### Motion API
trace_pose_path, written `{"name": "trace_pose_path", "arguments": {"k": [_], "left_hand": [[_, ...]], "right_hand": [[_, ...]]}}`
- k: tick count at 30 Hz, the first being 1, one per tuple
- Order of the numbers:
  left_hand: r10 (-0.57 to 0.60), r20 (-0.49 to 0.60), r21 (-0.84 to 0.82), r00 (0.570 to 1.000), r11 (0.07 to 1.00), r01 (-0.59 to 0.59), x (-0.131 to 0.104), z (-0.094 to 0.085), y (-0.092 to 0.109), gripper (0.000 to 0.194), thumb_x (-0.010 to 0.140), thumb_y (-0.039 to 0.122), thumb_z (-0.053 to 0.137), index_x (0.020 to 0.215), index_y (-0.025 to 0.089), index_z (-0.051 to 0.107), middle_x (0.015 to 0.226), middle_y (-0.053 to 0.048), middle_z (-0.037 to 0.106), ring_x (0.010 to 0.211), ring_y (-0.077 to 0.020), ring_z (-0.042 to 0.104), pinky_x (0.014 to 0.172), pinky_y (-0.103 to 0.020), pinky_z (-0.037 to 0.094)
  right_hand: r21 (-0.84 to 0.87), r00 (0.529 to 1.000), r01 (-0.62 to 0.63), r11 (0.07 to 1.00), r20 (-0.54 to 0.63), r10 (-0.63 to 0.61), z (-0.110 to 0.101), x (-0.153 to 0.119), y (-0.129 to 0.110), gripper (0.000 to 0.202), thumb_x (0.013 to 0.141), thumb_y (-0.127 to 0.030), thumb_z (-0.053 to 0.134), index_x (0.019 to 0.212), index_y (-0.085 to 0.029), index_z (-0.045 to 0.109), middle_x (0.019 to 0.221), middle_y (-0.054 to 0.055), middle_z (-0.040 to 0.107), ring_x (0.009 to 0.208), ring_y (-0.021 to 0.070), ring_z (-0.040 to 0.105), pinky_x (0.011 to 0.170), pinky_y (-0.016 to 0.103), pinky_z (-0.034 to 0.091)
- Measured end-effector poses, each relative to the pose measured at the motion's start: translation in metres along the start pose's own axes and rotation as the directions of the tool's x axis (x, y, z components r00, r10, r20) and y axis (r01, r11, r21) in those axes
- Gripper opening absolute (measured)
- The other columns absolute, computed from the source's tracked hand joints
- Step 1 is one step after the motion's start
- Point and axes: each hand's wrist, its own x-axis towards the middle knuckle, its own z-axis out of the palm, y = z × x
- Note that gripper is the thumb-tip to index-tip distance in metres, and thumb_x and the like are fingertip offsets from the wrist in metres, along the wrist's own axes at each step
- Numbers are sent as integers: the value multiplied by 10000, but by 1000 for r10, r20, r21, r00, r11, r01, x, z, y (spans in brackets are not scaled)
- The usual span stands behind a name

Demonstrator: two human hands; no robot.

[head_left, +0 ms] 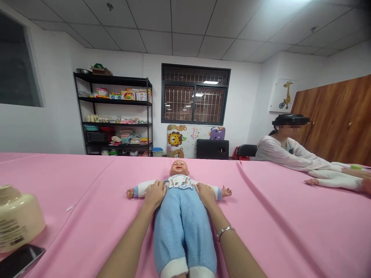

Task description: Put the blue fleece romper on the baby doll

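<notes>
A baby doll (179,167) lies on its back with its head away from me and its arms stretched out sideways. It wears a blue fleece outfit (181,220) with white sleeves, white cuffs at the legs and an elephant bib piece (180,182) on the chest. My left hand (156,192) is curled at the outfit's left side, by the doll's armpit. Across from it, my right hand (205,193) grips the other side at the same height. Both hands' fingertips press into the cloth and are partly hidden. A silver bracelet (224,233) circles my right wrist.
A pink cloth (95,200) covers the table. At the left stand a cream bottle (21,218) and a dark phone (21,260). A co-worker (285,148) sits at the right, hands on another doll (339,181). Black shelves (116,102) stand behind.
</notes>
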Motion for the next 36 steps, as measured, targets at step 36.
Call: {"name": "trace_pose_path", "arguments": {"k": [36], "left_hand": [[-28, 155, -110, 988, 993, 45, 7, -18, 7, 305, 870, 283, 255, 1028, 156, 484, 910, -135, 634, 911, -281, 577, 748, -359, 373]], "right_hand": [[13, 994, -47, 999, 98, 45, -7, -6, -9, 295, 870, -353, 475, 1092, -166, 530, 1105, 73, 547, 951, 162, 551, 831, 371, 477]]}}
